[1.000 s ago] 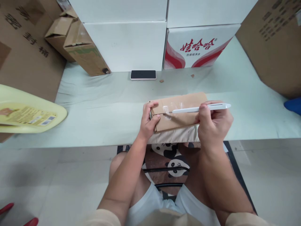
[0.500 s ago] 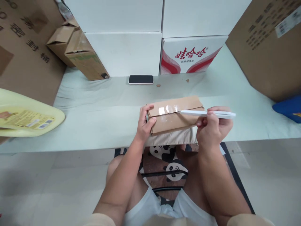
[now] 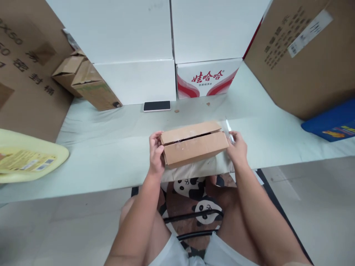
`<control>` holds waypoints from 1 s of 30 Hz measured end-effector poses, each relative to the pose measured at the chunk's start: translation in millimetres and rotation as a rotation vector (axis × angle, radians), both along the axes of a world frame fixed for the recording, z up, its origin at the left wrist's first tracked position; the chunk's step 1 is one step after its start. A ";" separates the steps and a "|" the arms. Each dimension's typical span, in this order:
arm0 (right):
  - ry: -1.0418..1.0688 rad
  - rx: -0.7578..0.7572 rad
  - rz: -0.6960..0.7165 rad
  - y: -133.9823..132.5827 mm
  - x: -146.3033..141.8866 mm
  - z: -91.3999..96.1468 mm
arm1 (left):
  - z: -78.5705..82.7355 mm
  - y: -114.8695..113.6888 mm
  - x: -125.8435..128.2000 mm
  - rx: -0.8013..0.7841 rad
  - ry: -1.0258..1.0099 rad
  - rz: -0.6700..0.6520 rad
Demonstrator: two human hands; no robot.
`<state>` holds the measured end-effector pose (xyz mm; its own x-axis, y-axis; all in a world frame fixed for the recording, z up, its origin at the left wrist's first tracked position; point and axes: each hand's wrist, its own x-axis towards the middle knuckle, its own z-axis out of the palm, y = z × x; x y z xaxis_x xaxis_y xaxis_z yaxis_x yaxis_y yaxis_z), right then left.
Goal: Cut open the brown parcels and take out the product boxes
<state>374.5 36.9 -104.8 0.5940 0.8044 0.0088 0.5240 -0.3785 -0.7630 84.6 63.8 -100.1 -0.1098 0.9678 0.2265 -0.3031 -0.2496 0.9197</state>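
Note:
A small brown cardboard box (image 3: 195, 149) sits near the table's front edge, its top flaps slightly parted along a dark seam. Clear tape shows in bits along that seam. My left hand (image 3: 157, 153) grips the box's left end, thumb on the front and fingers behind. At the right end, my right hand (image 3: 237, 147) is closed around a slim white utility knife (image 3: 229, 129), which points away from me and is partly blurred. That hand is also against the box's right side.
A phone (image 3: 156, 106) lies before stacked white cartons (image 3: 135, 81). Small brown scraps (image 3: 176, 111) are beside it. A yellow bottle (image 3: 30, 157) stands left, a blue container (image 3: 330, 122) right. Large cardboard boxes (image 3: 305, 74) flank the table (image 3: 105, 147).
The knife has left the seam and swung from lying across the box to pointing away at its right end. The flaps have parted. My view has shifted right.

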 end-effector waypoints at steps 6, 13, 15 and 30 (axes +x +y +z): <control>0.183 0.248 0.067 4.2 -4.9 6.4 | 11.8 3.5 -2.3 -0.048 0.004 0.057; 0.682 0.806 0.354 -16.6 -46.5 40.2 | 14.4 12.8 -6.5 -0.007 0.155 0.226; 0.692 0.834 0.467 -21.2 -50.8 47.6 | 18.3 11.1 -9.1 0.038 0.281 0.278; 0.039 0.554 0.880 -34.9 -34.9 53.7 | 26.9 4.0 -33.7 0.394 0.590 0.115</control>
<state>339.6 2.0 -51.1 -0.1934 0.8423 0.5031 0.4162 0.5348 -0.7354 50.9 67.8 -73.2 0.0425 0.7917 0.6094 0.2644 -0.5971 0.7573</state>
